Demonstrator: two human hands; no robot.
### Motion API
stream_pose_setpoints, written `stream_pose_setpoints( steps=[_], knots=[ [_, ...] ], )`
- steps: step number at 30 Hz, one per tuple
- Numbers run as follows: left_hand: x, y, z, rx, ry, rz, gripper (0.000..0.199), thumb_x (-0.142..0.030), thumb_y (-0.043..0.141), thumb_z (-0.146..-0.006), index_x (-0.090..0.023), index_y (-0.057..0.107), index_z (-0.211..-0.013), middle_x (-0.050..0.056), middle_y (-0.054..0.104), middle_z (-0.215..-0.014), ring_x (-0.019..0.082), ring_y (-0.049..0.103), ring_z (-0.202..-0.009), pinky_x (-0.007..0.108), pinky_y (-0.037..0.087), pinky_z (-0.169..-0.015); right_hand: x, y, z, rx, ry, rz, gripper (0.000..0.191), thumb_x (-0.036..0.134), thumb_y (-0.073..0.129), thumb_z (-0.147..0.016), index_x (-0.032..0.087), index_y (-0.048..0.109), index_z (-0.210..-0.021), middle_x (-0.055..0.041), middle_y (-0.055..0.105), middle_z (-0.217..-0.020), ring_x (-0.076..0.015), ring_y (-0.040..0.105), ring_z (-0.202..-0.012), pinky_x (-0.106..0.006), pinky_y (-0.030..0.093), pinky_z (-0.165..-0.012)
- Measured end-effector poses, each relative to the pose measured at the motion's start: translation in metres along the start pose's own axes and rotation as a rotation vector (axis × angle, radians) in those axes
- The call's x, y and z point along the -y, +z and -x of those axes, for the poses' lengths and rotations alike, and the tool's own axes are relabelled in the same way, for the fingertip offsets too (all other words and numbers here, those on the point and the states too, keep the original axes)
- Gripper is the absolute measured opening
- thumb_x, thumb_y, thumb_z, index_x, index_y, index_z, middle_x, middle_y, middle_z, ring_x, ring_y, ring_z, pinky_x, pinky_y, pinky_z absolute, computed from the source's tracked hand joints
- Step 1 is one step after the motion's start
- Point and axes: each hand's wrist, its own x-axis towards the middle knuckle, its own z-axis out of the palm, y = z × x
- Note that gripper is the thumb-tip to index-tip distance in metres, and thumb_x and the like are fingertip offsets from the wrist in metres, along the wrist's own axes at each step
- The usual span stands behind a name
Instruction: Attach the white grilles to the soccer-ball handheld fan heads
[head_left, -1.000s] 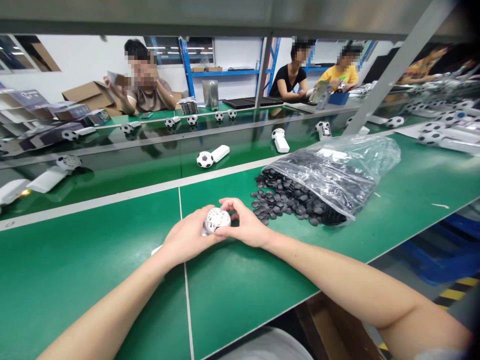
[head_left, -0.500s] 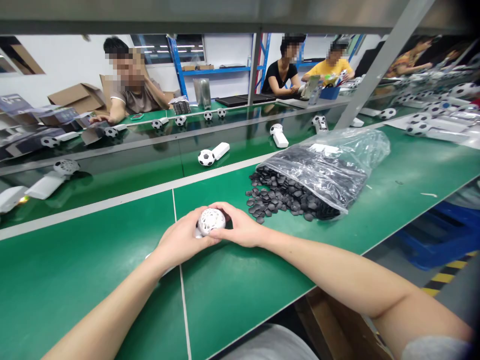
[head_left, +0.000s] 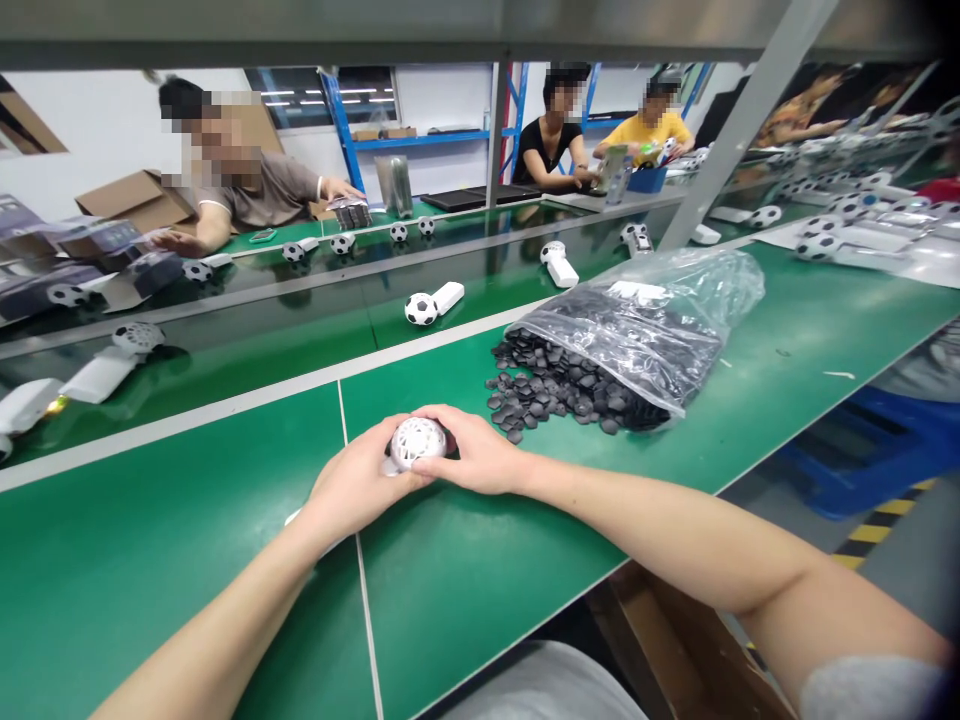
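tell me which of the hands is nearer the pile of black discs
Right. The right hand sits just beside the pile of black discs; the left hand is farther away, across the white ball.

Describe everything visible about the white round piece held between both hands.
The white round perforated plastic head is dome-shaped, with a lattice of openings showing dark gaps. It sits just above the green table mat, near the seam line. The left hand cups it from the left, the right hand wraps its right side. A white handle part pokes out below the left hand.
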Motion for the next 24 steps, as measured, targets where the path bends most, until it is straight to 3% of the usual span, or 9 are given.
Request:
stream_pose_setpoints(
  steps=[4, 7, 10, 14, 20, 24],
  knots=[
    [0.002, 0.003, 0.001, -0.007, 0.004, -0.059, 0.060, -0.045, 0.059, -0.066, -0.027, 0.044, -0.121, 0.003, 0.057, -0.115, 0.026, 0.055, -0.098, 0.034, 0.044, -0.077, -0.007, -0.011, -0.007, -0.016, 0.038, 0.037, 0.028, 0.039, 0.053, -0.082, 0.018, 0.057, -0.100, -0.0039, 0.062, -0.097, -0.0164, 0.057, -0.087, -0.028, 0.045, -0.075],
    [0.003, 0.006, 0.000, -0.052, 0.051, -0.171, 0.059, -0.033, 0.056, -0.067, -0.028, 0.042, -0.124, 0.002, 0.055, -0.119, 0.025, 0.054, -0.102, 0.034, 0.042, -0.082, -0.019, -0.029, -0.012, -0.180, 0.190, 0.447, 0.022, 0.035, 0.047, -0.087, 0.019, 0.060, -0.093, -0.0052, 0.060, -0.094, -0.0168, 0.056, -0.086, -0.028, 0.044, -0.073],
    [0.002, 0.005, -0.002, -0.020, 0.119, -0.241, 0.058, -0.029, 0.052, -0.068, -0.028, 0.042, -0.126, 0.001, 0.055, -0.120, 0.024, 0.052, -0.103, 0.035, 0.040, -0.085, -0.034, -0.046, -0.013, -0.256, 0.339, 0.790, 0.022, 0.027, 0.055, -0.082, 0.017, 0.059, -0.101, -0.0124, 0.056, -0.102, -0.0258, 0.050, -0.095, -0.037, 0.043, -0.075],
    [0.001, -0.002, -0.003, 0.018, 0.183, -0.276, 0.059, -0.023, 0.050, -0.067, -0.029, 0.044, -0.125, 0.001, 0.054, -0.122, 0.026, 0.045, -0.108, 0.038, 0.037, -0.087, -0.045, -0.053, -0.014, -0.197, 0.388, 0.879, 0.014, 0.021, 0.055, -0.081, 0.015, 0.065, -0.090, -0.0161, 0.059, -0.095, -0.0310, 0.049, -0.092, -0.040, 0.042, -0.069],
    [0.005, -0.001, -0.004, -0.148, 0.134, -0.436, 0.065, -0.003, 0.034, -0.067, -0.027, 0.046, -0.126, 0.005, 0.059, -0.108, 0.026, 0.045, -0.106, 0.044, 0.029, -0.093, -0.034, -0.047, -0.014, -0.075, 0.332, 0.927, 0.017, 0.016, 0.052, -0.081, 0.014, 0.068, -0.077, -0.0163, 0.063, -0.085, -0.0289, 0.052, -0.085, -0.039, 0.040, -0.068],
    [0.010, 0.006, -0.009, -0.147, 0.176, -0.354, 0.064, -0.003, 0.032, -0.069, -0.025, 0.043, -0.127, 0.005, 0.054, -0.118, 0.024, 0.040, -0.114, 0.044, 0.023, -0.099, -0.029, -0.044, -0.013, -0.080, 0.309, 0.906, 0.023, 0.005, 0.046, -0.080, 0.013, 0.068, -0.077, -0.0170, 0.064, -0.085, -0.0286, 0.052, -0.087, -0.040, 0.038, -0.072]
  ],
)
